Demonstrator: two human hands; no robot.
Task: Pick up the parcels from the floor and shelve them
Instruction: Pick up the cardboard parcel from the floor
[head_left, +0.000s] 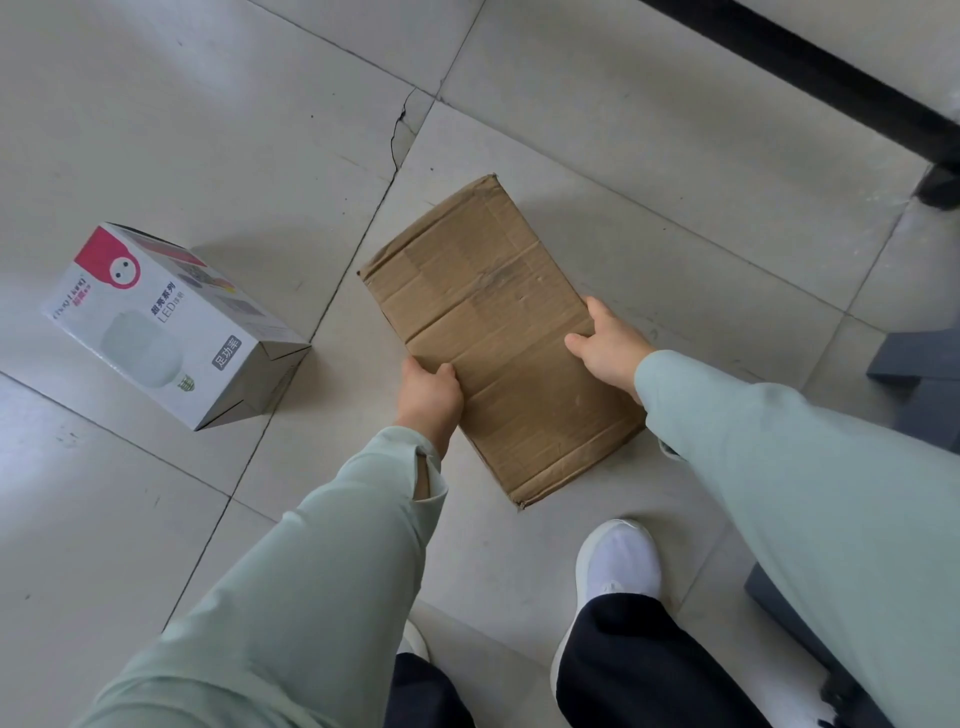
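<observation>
Sleeves (291, 571) framed my view; two parcels: my left hand (428, 397) and right hand (610, 348) had fingers clamped on the carton's (493, 322) long edges, bulb box (171, 322) apart on open floor (208, 130).

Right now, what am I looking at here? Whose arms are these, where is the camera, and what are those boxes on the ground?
There is no machine here. A person wears a camera on the head, so the single picture looks down at their own arms. The left hand and right hand grip opposite long edges of a brown cardboard box, a parcel lying on the tiled floor. To its left lies a white LED bulb box, touched by nobody. Below you see a white shoe. The dark frame at the upper right may be shelving; I cannot tell.
</observation>
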